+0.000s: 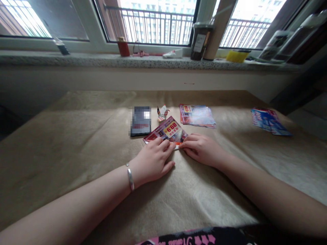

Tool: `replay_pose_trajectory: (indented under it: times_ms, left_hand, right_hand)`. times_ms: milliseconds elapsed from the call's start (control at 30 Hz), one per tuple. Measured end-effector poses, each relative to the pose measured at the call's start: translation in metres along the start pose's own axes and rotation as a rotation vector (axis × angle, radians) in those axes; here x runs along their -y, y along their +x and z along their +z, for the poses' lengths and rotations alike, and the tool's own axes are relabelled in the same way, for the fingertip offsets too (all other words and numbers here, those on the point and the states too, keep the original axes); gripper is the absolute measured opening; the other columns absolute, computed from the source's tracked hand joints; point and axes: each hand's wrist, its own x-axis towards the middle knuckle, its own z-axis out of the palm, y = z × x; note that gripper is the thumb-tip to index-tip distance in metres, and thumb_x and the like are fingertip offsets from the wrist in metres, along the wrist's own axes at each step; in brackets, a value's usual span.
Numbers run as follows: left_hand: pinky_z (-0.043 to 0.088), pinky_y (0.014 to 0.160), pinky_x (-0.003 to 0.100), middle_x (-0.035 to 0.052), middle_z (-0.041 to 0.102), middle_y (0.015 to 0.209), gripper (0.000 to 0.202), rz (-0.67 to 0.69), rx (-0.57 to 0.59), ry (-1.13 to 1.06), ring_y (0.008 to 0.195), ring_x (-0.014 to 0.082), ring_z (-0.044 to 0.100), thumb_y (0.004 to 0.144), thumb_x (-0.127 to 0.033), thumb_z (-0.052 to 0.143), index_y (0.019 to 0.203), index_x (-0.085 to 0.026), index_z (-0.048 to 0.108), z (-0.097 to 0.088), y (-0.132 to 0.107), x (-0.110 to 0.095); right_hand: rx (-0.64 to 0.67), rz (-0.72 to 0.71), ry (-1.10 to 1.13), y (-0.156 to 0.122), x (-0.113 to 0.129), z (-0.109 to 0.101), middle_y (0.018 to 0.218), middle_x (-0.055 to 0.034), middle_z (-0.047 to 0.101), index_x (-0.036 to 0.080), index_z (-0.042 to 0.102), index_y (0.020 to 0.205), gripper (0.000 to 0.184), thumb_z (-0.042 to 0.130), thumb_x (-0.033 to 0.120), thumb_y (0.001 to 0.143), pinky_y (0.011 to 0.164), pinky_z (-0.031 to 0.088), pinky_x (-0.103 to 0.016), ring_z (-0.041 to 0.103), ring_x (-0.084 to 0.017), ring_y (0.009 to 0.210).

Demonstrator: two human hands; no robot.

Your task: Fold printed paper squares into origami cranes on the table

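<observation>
A printed paper flyer (173, 131), red and purple with a yellow price patch, lies turned at an angle on the table. Its near edge is folded over and shows a white and orange strip. My left hand (155, 158) presses fingers down on the near left edge, its thumb stretched out apart from the paper. At the near right corner, the fingers of my right hand (201, 148) are bent together on the folded edge. Just behind the flyer stands a small folded paper figure (162, 113). A dark phone-like device (140, 121), its screen blurred, lies to the left.
A stack of similar flyers (198, 115) lies behind my right hand. More blue and red printed papers (270, 121) are fanned near the right edge. A wrinkled brown cover lies over the table (89, 146). On the windowsill (153, 62) stand a red container (123, 47) and a dark jar (200, 42).
</observation>
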Motion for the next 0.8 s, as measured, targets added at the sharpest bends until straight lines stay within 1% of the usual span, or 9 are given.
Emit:
replay_pose_trajectory:
  times_ms: [133,300,500,700,800]
  left_hand:
    - [0.041,0.092,0.04,0.013,0.054,0.114,0.057,0.008,0.006,-0.006,0.103,0.0276,0.047,0.088,-0.048,0.044,0.131,-0.009,0.045,-0.0039,-0.0001,-0.0007]
    - [0.043,0.09,0.041,0.0112,0.054,0.112,0.049,0.017,0.022,-0.044,0.102,0.0268,0.048,0.088,-0.045,0.046,0.127,-0.016,0.048,-0.0087,-0.0011,0.0005]
    - [0.045,0.089,0.041,0.0102,0.054,0.109,0.044,0.021,0.042,-0.056,0.1,0.026,0.048,0.088,-0.044,0.046,0.125,-0.019,0.049,-0.0098,-0.001,0.0015]
    - [0.045,0.088,0.042,0.0122,0.053,0.111,0.047,0.032,0.037,-0.029,0.1,0.0272,0.048,0.088,-0.042,0.047,0.127,-0.017,0.048,-0.0098,-0.0008,0.0004]
    - [0.045,0.088,0.042,0.0122,0.053,0.111,0.045,0.047,0.039,-0.038,0.1,0.027,0.048,0.088,-0.041,0.047,0.127,-0.018,0.049,-0.0096,-0.0016,0.0011]
  right_hand:
    - [0.001,0.02,0.014,-0.0003,-0.0027,-0.0005,0.086,-0.0042,0.066,0.02,0.069,0.093,0.019,0.052,0.018,0.085,0.074,0.047,-0.029,0.058,-0.017,0.082]
    - [-0.012,-0.003,0.012,-0.0009,-0.0046,-0.0002,0.085,-0.0035,0.067,0.021,0.07,0.092,0.019,0.052,0.018,0.086,0.072,0.046,-0.027,0.058,-0.016,0.08]
    - [0.008,-0.03,-0.029,-0.0006,-0.0044,-0.0008,0.085,-0.0045,0.066,0.021,0.07,0.092,0.021,0.05,0.02,0.086,0.071,0.045,-0.029,0.057,-0.018,0.08]
    - [0.014,-0.058,-0.044,-0.0009,-0.0047,-0.0008,0.088,-0.0057,0.066,0.02,0.07,0.094,0.022,0.048,0.019,0.087,0.074,0.046,-0.03,0.056,-0.018,0.084]
    - [0.01,-0.084,-0.066,-0.0015,-0.0055,-0.0002,0.09,-0.0059,0.066,0.021,0.07,0.096,0.024,0.047,0.02,0.088,0.075,0.046,-0.03,0.056,-0.018,0.085]
